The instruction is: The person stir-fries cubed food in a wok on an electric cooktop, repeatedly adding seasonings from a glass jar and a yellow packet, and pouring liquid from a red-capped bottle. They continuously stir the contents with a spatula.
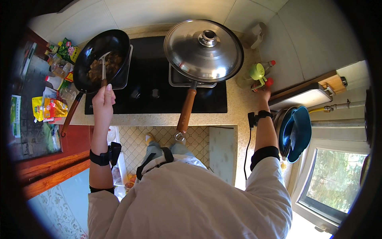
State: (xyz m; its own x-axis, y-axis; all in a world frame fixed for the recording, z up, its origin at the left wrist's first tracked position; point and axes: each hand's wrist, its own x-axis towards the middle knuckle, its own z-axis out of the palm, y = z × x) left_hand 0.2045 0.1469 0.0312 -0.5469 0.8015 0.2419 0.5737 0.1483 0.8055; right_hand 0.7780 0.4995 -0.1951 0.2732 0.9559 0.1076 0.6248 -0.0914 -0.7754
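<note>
My left hand (104, 98) grips the wooden handle of a metal spatula (104, 67), whose head rests in browned food pieces (115, 62) in a black wok (89, 52). The wok tilts on the left side of the stove, its wooden handle pointing down toward the counter's front. At the right, my right hand (263, 94) reaches to a red cap (269, 81) beside a light-green lidded container (256, 71). Its fingers are partly hidden, so whether they are closed on the cap is unclear.
A second pan under a domed steel lid (185, 50) stands on the black cooktop (146, 77), its wooden handle (186, 110) overhanging the front edge. Bottles and a yellow packet (49, 107) crowd the left. Blue basins (299, 131) and a cutting board (335, 82) are at right.
</note>
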